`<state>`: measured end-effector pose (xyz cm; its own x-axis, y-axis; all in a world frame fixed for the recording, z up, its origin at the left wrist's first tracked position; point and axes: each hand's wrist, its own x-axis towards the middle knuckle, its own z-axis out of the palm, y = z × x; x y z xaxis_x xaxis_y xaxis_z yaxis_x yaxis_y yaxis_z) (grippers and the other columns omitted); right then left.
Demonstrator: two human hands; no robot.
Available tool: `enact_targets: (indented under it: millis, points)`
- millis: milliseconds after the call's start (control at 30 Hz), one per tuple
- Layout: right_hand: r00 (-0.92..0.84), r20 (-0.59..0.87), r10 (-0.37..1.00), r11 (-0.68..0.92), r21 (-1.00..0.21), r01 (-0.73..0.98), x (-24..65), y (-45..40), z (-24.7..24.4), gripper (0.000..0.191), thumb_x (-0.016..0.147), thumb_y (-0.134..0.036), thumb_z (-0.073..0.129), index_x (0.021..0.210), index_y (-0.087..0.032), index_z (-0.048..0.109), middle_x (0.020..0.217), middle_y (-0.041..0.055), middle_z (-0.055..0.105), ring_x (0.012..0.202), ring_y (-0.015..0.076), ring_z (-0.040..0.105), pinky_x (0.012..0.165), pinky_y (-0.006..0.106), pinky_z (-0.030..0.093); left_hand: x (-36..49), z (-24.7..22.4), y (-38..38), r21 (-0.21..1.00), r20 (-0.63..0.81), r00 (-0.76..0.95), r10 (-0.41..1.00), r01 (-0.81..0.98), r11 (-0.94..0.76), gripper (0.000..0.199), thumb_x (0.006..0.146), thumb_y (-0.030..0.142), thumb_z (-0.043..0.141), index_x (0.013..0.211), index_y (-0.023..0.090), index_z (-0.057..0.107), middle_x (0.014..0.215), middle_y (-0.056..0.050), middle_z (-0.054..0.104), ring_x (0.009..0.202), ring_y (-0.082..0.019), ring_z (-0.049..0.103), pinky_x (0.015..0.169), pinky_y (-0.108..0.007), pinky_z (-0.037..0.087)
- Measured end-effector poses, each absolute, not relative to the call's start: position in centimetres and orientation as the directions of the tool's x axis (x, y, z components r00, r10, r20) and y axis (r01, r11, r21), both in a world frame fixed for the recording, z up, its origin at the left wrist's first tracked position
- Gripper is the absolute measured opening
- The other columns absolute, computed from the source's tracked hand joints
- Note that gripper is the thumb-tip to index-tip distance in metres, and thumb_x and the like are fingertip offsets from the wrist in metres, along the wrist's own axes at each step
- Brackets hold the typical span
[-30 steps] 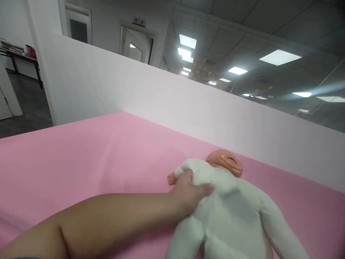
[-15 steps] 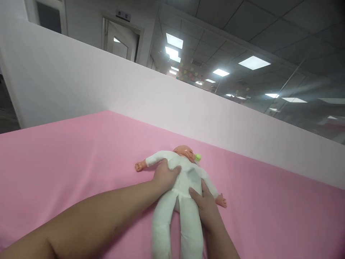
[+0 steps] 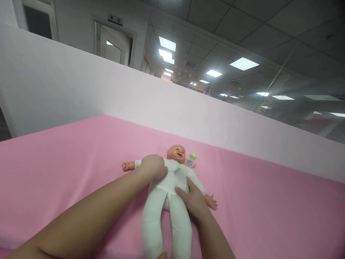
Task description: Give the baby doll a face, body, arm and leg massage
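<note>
A baby doll [image 3: 170,185] with a white cloth body lies face up on a pink surface, its bald plastic head away from me and its arms spread out. My left hand [image 3: 155,167] is wrapped round the doll's upper side near the armpit, its thumb on the chest; the other fingers are mostly hidden. Lower down on the other side, my right hand [image 3: 192,198] grips the doll's waist, with the thumb lying over the front. A small bottle with a green cap [image 3: 192,160] stands beside the doll's head, touched by neither hand.
The pink sheet [image 3: 81,154] covers the surface under the doll. A white raised wall [image 3: 151,97] borders it at the far side and on the left. Beyond are a door [image 3: 113,45] and ceiling lights [image 3: 244,63].
The doll's head has turned from tipped back to face up, showing its face. My left hand has shifted toward the doll's shoulder. The bottle now shows more fully, and the view has shifted slightly.
</note>
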<state>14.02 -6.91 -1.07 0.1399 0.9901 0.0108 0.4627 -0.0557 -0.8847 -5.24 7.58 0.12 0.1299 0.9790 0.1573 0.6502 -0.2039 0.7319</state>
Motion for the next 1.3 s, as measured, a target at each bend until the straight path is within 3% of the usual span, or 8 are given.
enact_targets:
  millis: [133, 233, 333, 433, 600, 833, 1067, 1300]
  points:
    - [0.088, 0.035, 0.995, -0.036, -0.726, 0.687, 13.6, -8.4, 1.2, 0.037, 0.084, -0.048, 0.072, 0.115, -0.028, 0.078, 0.101, 0.0059, 0.079, 0.094, 0.0329, 0.072, 0.081, 0.042, 0.053, -6.4, 2.0, 8.9, 0.706, 0.133, 0.177, 0.975, 0.673, -0.219, 0.027, 0.053, 0.033, 0.081, 0.057, 0.023, 0.056, 0.074, -0.016, 0.072, 0.096, -0.045, 0.069, 0.091, -0.052, 0.049]
    - [0.155, 0.183, 0.971, 0.0, -0.648, 0.762, 14.1, -7.1, 3.4, 0.03, 0.087, -0.05, 0.068, 0.103, -0.027, 0.078, 0.084, 0.0044, 0.076, 0.079, 0.0285, 0.07, 0.074, 0.04, 0.051, -6.1, 3.0, 11.2, 0.778, 0.185, 0.148, 0.972, 0.582, -0.237, 0.022, 0.064, 0.037, 0.076, 0.081, 0.024, 0.069, 0.087, -0.013, 0.076, 0.093, -0.037, 0.07, 0.086, -0.044, 0.051]
    - [0.257, 0.336, 0.906, 0.07, -0.718, 0.692, 14.7, -2.4, 4.8, 0.043, 0.09, -0.058, 0.063, 0.119, -0.029, 0.075, 0.108, 0.0054, 0.077, 0.104, 0.0294, 0.07, 0.093, 0.042, 0.052, -4.1, 2.8, 13.3, 0.866, 0.239, 0.099, 0.966, 0.429, -0.258, 0.041, 0.084, 0.041, 0.061, 0.121, 0.025, 0.069, 0.118, -0.011, 0.076, 0.103, -0.031, 0.07, 0.087, -0.037, 0.052]
    - [0.311, 0.262, 0.914, 0.084, -0.87, 0.486, 14.6, 3.8, 4.4, 0.06, 0.086, -0.063, 0.068, 0.133, -0.026, 0.069, 0.135, 0.0094, 0.068, 0.127, 0.0328, 0.061, 0.109, 0.046, 0.046, -1.5, 1.1, 14.1, 0.91, 0.268, 0.073, 0.961, 0.309, -0.277, 0.05, 0.096, 0.044, 0.048, 0.14, 0.024, 0.061, 0.144, -0.01, 0.065, 0.126, -0.026, 0.064, 0.099, -0.034, 0.049]
    - [0.306, 0.2, 0.931, 0.128, -0.962, 0.239, 13.1, 10.3, 0.4, 0.064, 0.088, -0.066, 0.064, 0.136, -0.025, 0.068, 0.139, 0.0089, 0.068, 0.133, 0.0312, 0.06, 0.11, 0.043, 0.05, 0.2, -2.9, 14.0, 0.941, 0.27, 0.012, 0.963, 0.21, -0.266, 0.056, 0.099, 0.049, 0.051, 0.144, 0.017, 0.06, 0.154, -0.014, 0.057, 0.143, -0.028, 0.051, 0.116, -0.037, 0.038]
    - [0.198, 0.221, 0.955, 0.205, -0.974, 0.097, 13.6, 11.4, -3.4, 0.072, 0.088, -0.062, 0.068, 0.149, -0.026, 0.058, 0.15, 0.0044, 0.061, 0.139, 0.0279, 0.055, 0.116, 0.039, 0.046, -0.7, -3.9, 14.6, 0.966, 0.22, -0.042, 0.975, 0.151, -0.211, 0.046, 0.098, 0.053, 0.049, 0.116, 0.018, 0.073, 0.116, -0.01, 0.077, 0.111, -0.028, 0.07, 0.098, -0.036, 0.052]
    - [0.212, 0.275, 0.938, 0.211, -0.936, 0.28, 13.4, 11.3, -2.8, 0.062, 0.093, -0.057, 0.064, 0.148, -0.027, 0.06, 0.156, 0.0028, 0.054, 0.146, 0.0267, 0.048, 0.125, 0.04, 0.033, -0.9, -4.1, 14.2, 0.981, 0.196, -0.106, 0.975, 0.032, -0.193, 0.05, 0.083, 0.042, 0.074, 0.127, 0.019, 0.07, 0.123, -0.011, 0.074, 0.116, -0.03, 0.067, 0.103, -0.038, 0.049]
    - [0.198, 0.303, 0.932, 0.236, -0.923, 0.305, 13.5, 11.3, -2.9, 0.059, 0.094, -0.051, 0.063, 0.146, -0.024, 0.061, 0.154, 0.0047, 0.057, 0.143, 0.0273, 0.052, 0.123, 0.043, 0.037, -0.8, -4.6, 14.5, 0.945, 0.252, -0.028, 0.967, -0.209, -0.253, 0.05, 0.082, 0.03, 0.074, 0.132, 0.025, 0.072, 0.136, -0.009, 0.07, 0.128, -0.03, 0.063, 0.115, -0.041, 0.043]
